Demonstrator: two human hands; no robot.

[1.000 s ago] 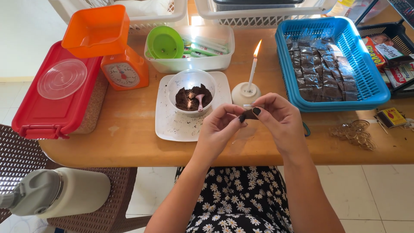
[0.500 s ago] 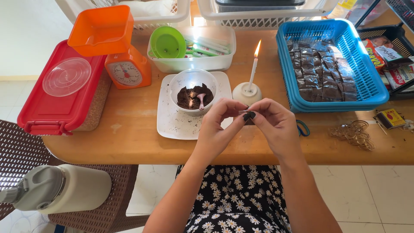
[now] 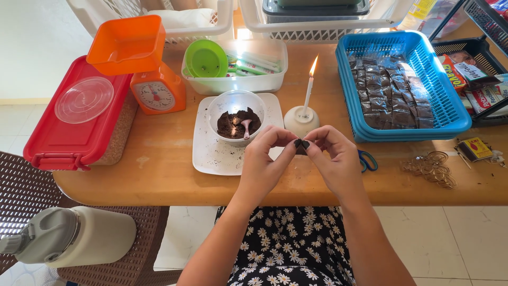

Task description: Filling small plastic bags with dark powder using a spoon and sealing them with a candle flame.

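Hands: left hand (image 3: 263,159) and right hand (image 3: 334,159) meet fingertip to fingertip just in front of the candle (image 3: 308,90), over the near part of the wooden table (image 3: 159,180).
Grip: both hands pinch narrowly on one small dark packet (image 3: 300,149); thumbs and forefingers close on it from either side, and most of it is hidden by the fingers.
Packet: held in the air between the two hands, just short of the candle's white holder (image 3: 301,121), not touching the table.
Candle: thin, white, upright and lit, standing in the round holder.
Left of the candle: clear bowl (image 3: 235,106) of dark brown powder with a small pink spoon (image 3: 246,126) in it, on a white square tray (image 3: 222,153) speckled with powder.
Behind the bowl: clear tub (image 3: 238,79) with a green lid (image 3: 205,58) leaning inside.
Far left of the candle: orange kitchen scale (image 3: 153,90), then a red-lidded box (image 3: 69,132) with a clear round lid (image 3: 83,99) lying on it.
Right of the candle: blue basket (image 3: 455,106) lined with rows of dark sealed packets (image 3: 389,95).
Near right of the candle: blue scissors handle (image 3: 367,160) behind the right hand, loose rubber bands (image 3: 431,165), and a matchbox (image 3: 476,148).
Below the table edge: pale bottle (image 3: 74,238) on a brown woven chair (image 3: 21,185), well apart from the candle.
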